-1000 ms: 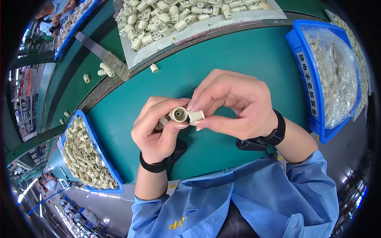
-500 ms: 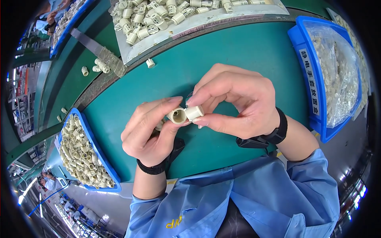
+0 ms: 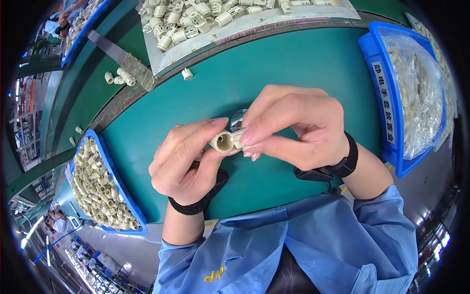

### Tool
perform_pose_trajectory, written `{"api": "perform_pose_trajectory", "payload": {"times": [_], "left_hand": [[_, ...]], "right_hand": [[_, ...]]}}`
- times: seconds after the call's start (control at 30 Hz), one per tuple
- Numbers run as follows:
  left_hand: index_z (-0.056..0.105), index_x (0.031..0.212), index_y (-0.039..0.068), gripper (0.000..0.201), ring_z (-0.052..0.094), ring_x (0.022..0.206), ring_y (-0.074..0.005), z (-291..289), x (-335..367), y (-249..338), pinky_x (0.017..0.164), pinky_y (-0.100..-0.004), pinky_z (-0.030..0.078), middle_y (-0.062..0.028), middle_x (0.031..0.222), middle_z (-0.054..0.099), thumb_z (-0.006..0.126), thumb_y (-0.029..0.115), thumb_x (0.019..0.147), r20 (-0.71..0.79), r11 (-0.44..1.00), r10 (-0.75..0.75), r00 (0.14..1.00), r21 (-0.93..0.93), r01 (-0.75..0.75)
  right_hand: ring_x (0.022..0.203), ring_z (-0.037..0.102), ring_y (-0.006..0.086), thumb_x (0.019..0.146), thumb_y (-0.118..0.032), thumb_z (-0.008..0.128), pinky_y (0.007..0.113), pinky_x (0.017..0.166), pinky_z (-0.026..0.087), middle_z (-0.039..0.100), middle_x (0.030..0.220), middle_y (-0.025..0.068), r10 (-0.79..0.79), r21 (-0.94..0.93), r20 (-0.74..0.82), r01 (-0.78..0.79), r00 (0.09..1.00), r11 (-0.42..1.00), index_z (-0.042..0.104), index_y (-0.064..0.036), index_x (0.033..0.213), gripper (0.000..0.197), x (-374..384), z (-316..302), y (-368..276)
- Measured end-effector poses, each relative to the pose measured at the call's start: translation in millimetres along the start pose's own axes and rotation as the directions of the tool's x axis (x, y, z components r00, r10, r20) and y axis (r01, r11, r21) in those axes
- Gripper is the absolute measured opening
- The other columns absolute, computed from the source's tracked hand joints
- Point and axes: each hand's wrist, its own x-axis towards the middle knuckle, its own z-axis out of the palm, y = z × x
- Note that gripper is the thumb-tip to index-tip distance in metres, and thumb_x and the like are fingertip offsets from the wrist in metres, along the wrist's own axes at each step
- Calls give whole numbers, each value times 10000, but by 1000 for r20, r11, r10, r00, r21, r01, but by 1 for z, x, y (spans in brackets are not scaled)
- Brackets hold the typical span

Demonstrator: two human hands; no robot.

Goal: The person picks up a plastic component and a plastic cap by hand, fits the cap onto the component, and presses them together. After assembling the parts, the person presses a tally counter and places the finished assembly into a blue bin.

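Note:
My left hand (image 3: 182, 159) pinches a cream plastic sleeve (image 3: 224, 142) between thumb and fingers, its hollow round end turned up toward me. Small dark details show inside the bore. Pressed against its right side is a second cream plastic cylinder (image 3: 238, 139), held by the thumb and fingertips of my right hand (image 3: 301, 130) and mostly covered by them. A round glossy thing (image 3: 239, 116) shows just behind the right fingertips; its kind is unclear. Both hands hover over the green work surface (image 3: 186, 105).
A blue bin (image 3: 142, 215) full of cream parts stands at left. Another blue bin (image 3: 399, 161) with bagged parts is at right. At the back, a metal tray (image 3: 169, 63) carries piled parts; one loose cream part (image 3: 187, 74) lies before it.
My right fingers have closed further over the cylinder, covering more of it. More of the glossy thing behind them shows. My left hand stays nearly still with the sleeve.

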Motion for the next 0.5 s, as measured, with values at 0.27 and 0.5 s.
{"api": "perform_pose_trajectory", "payload": {"times": [0.27,0.5], "left_hand": [[710,962,-56,225,657,689,-173,0,0,0,545,-240,509,-154,878,693,773,-12,751,3,999,27,1000,24,-27],[713,962,-47,218,665,718,-169,-1,-2,5,533,-219,504,-151,886,689,775,-6,757,-26,995,-84,996,42,85]], "right_hand": [[862,667,214,741,107,737,278,698,570,653,950,178,78,56,-116,-72,990,996,668,40,998,274,-2,9,-4],[845,665,193,725,105,749,267,677,578,650,975,192,-97,-185,11,97,995,978,656,70,1031,321,4,-1,0]]}}
